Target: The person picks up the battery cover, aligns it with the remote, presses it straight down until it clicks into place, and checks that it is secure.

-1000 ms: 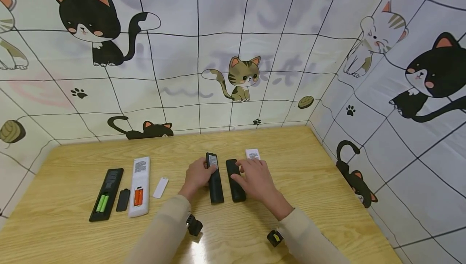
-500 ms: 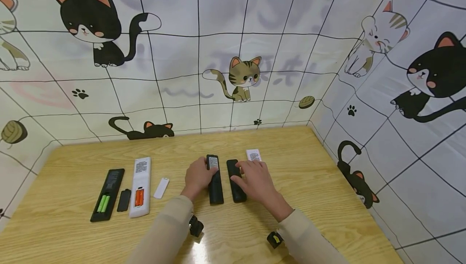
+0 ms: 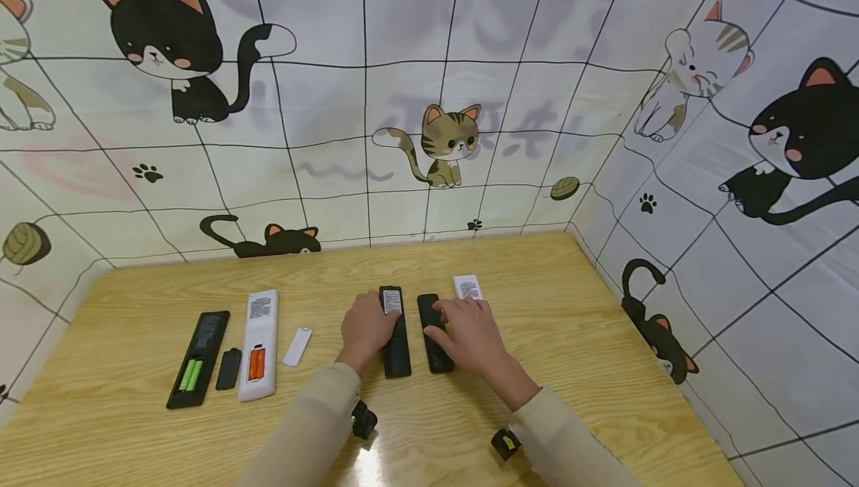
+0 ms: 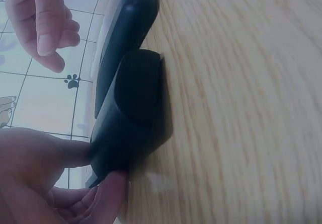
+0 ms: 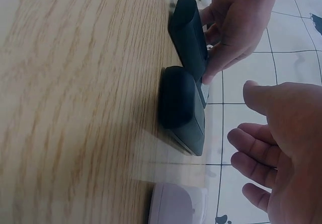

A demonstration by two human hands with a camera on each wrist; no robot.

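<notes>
My left hand (image 3: 367, 329) holds a black remote control (image 3: 397, 349) by its far left side, thumb on the upper face and fingers along the edge. This remote lies back up, with a pale label near its far end. Right of it lies a second black remote (image 3: 438, 349), roughly parallel. Over that one hovers my right hand (image 3: 473, 330), fingers loosely bent and holding nothing. The right wrist view shows a gap between the right hand (image 5: 287, 148) and the second remote (image 5: 178, 103). Behind the right fingers a white remote (image 3: 467, 286) is mostly hidden.
On the left lie an opened black remote (image 3: 204, 341) with green batteries (image 3: 191, 375), a black battery cover (image 3: 229, 369), an opened white remote (image 3: 260, 323) with orange batteries (image 3: 256, 364), and a white cover (image 3: 297, 347). A cat-printed wall sheet (image 3: 322, 99) borders the wooden table (image 3: 429, 435).
The far end of the remote in my left hand has come down slightly, and that hand has settled with it. My right hand stays nearly still over the second remote.
</notes>
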